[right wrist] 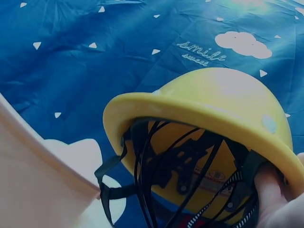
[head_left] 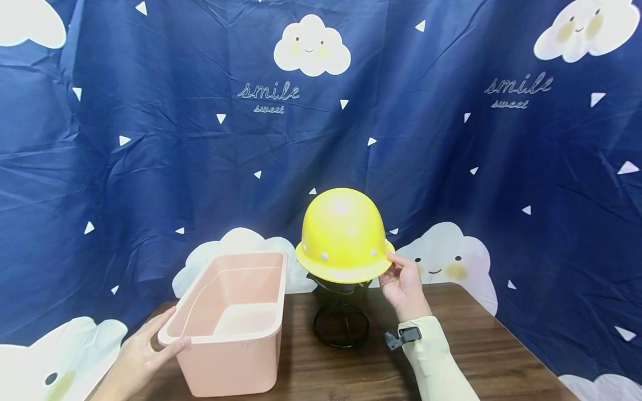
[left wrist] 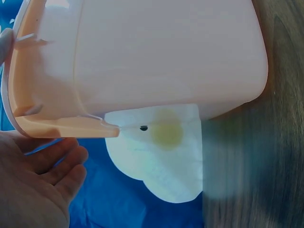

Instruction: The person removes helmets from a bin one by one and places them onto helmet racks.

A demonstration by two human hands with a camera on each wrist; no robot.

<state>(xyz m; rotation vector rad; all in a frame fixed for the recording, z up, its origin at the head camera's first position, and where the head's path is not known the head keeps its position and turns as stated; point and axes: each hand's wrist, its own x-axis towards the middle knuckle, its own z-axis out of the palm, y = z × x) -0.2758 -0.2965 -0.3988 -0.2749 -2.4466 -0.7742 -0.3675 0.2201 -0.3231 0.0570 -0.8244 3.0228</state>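
A yellow hard hat (head_left: 343, 236) sits over a black wire stand (head_left: 342, 328), whose upper part is hidden inside it. My right hand (head_left: 403, 284) grips the hat's brim at the right, thumb inside the shell in the right wrist view. There the hat's dark straps (right wrist: 114, 192) hang down and several black wires run up into it. A pink plastic bin (head_left: 228, 365) stands left of the hat, its inside bare. With thumb and fingers spread about the near left corner of its rim, my left hand (head_left: 142, 351) holds the bin; the other fingers (left wrist: 71, 180) hang loosely below the rim.
Bin and stand are on a dark brown wooden table (head_left: 466, 340). Close behind the table hangs a blue cloth (head_left: 185, 167) printed with white clouds and triangles. A small dark device (head_left: 403, 337) is strapped to my right wrist.
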